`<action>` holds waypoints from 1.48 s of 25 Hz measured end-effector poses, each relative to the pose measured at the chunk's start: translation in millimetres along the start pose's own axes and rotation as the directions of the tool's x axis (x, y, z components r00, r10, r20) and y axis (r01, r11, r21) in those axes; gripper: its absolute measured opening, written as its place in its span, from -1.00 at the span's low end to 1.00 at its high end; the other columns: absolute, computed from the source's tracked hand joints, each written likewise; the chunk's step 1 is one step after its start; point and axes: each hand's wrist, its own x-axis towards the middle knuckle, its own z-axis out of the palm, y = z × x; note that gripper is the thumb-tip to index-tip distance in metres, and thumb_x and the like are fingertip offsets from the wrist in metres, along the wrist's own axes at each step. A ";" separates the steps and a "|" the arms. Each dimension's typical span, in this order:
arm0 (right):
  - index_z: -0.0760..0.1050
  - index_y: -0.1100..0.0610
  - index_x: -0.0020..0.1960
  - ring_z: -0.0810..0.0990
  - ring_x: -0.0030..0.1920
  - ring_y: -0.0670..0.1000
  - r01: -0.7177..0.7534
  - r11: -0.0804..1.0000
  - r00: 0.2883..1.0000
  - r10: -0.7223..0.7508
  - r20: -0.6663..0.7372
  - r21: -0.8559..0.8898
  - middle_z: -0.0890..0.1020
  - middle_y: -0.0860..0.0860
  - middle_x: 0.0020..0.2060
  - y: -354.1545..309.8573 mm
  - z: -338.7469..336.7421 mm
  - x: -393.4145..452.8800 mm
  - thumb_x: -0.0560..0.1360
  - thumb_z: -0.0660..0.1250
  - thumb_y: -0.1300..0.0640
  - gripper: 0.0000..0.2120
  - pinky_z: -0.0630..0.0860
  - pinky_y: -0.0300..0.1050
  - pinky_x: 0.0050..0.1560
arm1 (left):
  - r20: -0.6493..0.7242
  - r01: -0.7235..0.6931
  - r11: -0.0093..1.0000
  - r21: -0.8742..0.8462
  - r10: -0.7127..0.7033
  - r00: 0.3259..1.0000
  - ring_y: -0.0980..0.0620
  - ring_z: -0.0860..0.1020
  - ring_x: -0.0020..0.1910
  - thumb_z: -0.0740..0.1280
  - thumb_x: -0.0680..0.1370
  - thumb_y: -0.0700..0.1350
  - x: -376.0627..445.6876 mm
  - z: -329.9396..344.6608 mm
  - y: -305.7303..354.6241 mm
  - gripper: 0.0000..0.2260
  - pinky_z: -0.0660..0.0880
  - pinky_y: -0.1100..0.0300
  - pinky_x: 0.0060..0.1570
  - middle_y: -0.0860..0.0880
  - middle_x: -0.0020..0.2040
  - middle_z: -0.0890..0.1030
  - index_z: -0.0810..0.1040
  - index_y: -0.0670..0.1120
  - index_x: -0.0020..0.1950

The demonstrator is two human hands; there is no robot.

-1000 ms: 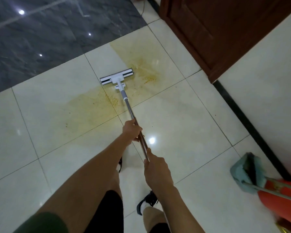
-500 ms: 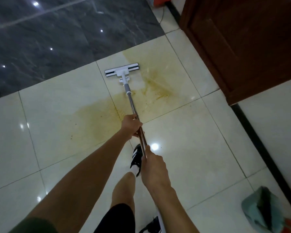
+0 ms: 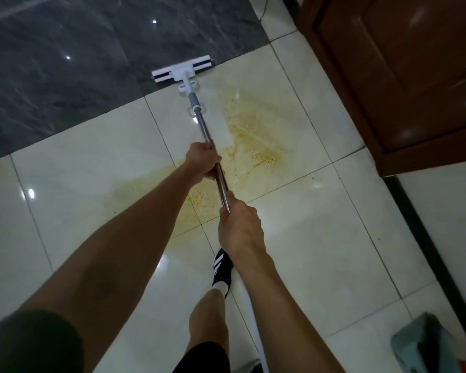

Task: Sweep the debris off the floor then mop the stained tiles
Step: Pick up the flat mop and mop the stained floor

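Mop head (image 3: 183, 69): we have it flat on the floor at the far edge of the pale tiles, where they meet the dark marble.
Handle (image 3: 205, 135): runs back to us over the stain.
Grips: our left hand (image 3: 203, 163) wraps the shaft ahead; our right hand (image 3: 240, 227) clasps it nearer us.
Stain (image 3: 253, 141): yellow smears and specks cover several pale tiles (image 3: 320, 238).
Progress: we judge mopping underway, with most staining left.
Dustpan (image 3: 425, 345): parked at the lower right.

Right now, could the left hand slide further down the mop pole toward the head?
Probably yes. The left hand grips the mop pole, and the bare stretch between it and the mop head shows nothing in the way; the right hand holds higher up.
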 end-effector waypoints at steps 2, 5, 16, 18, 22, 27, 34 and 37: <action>0.30 -0.01 0.50 0.60 0.15 0.17 0.014 1.000 1.000 -0.014 0.000 0.015 0.64 0.10 0.13 12.1 -4.5 -11.1 0.67 0.16 0.07 -0.60 0.58 0.05 0.12 | 0.009 -0.001 1.000 0.003 0.001 1.000 -0.19 0.71 -0.29 0.36 0.55 -0.34 -12.6 8.4 -3.8 -0.83 0.67 -0.16 -0.29 -0.28 -0.12 0.66 0.51 -0.08 -0.11; 0.30 -0.01 0.50 0.59 0.19 0.14 0.001 0.999 1.000 -0.001 0.008 0.041 0.62 0.09 0.16 41.2 -10.2 -38.4 0.67 0.15 0.07 -0.60 0.57 0.04 0.16 | 0.057 0.005 1.000 0.022 -0.006 0.998 -0.20 0.71 -0.25 0.37 0.56 -0.32 -37.2 30.0 -16.5 -0.90 0.66 -0.18 -0.26 -0.29 -0.10 0.66 0.52 -0.16 0.01; 0.17 -0.06 0.58 0.60 0.11 0.01 -0.061 0.997 0.997 0.058 0.057 0.055 0.59 0.03 0.18 279.6 -10.2 -260.5 0.69 0.07 0.05 -0.55 0.53 -0.13 0.09 | 0.207 0.056 0.997 0.060 -0.067 0.976 -0.25 0.70 -0.16 0.40 0.55 -0.31 -252.5 213.4 -170.2 -0.52 0.66 -0.19 -0.20 -0.30 -0.01 0.64 0.39 -0.23 0.45; 0.21 -0.05 0.57 0.61 0.06 -0.02 -0.066 0.995 0.997 0.063 0.041 0.074 0.61 0.00 0.13 316.8 -12.8 -298.7 0.69 0.08 0.06 -0.56 0.54 -0.18 0.04 | 0.244 0.066 0.996 0.052 -0.077 0.967 -0.24 0.70 -0.16 0.39 0.55 -0.32 -293.1 241.3 -191.9 -0.48 0.67 -0.14 -0.25 -0.30 0.01 0.63 0.34 -0.21 0.49; 0.22 -0.04 0.57 0.61 0.10 0.00 -0.074 0.992 0.997 0.071 0.029 0.106 0.62 0.00 0.16 344.2 -16.6 -331.0 0.68 0.10 0.05 -0.55 0.50 -0.20 0.01 | 0.245 0.086 0.996 0.037 -0.092 0.965 -0.21 0.71 -0.21 0.38 0.56 -0.33 -330.9 261.6 -205.7 -0.47 0.67 -0.12 -0.28 -0.30 0.01 0.64 0.34 -0.17 0.50; 0.22 0.01 0.57 0.62 0.14 -0.02 -0.061 0.991 0.998 0.057 0.036 0.115 0.61 0.00 0.18 315.0 -25.5 -303.6 0.69 0.13 0.06 -0.55 0.53 -0.19 0.12 | 0.126 0.099 0.995 0.005 -0.099 0.987 -0.16 0.71 -0.31 0.35 0.55 -0.36 -309.0 252.4 -181.1 -0.42 0.67 -0.08 -0.28 -0.22 -0.07 0.65 0.34 -0.05 0.54; 0.20 -0.03 0.57 0.60 0.16 0.01 -0.056 0.990 0.998 0.051 0.042 0.130 0.60 0.02 0.18 233.5 -57.8 -190.2 0.68 0.12 0.08 -0.53 0.54 -0.12 0.15 | 0.110 0.071 0.997 -0.024 -0.068 0.992 -0.18 0.71 -0.32 0.35 0.54 -0.36 -198.0 214.0 -97.4 -0.46 0.67 -0.16 -0.27 -0.22 -0.08 0.65 0.38 -0.09 0.50; 0.19 -0.04 0.58 0.57 0.22 0.07 -0.082 0.988 0.996 0.079 0.027 0.129 0.59 0.05 0.22 177.2 -72.0 -105.7 0.68 0.10 0.07 -0.53 0.52 -0.07 0.19 | 0.097 0.036 0.999 -0.003 -0.036 0.995 -0.17 0.70 -0.34 0.35 0.54 -0.36 -123.6 185.3 -35.0 -0.53 0.66 -0.19 -0.28 -0.22 -0.11 0.65 0.44 -0.14 0.44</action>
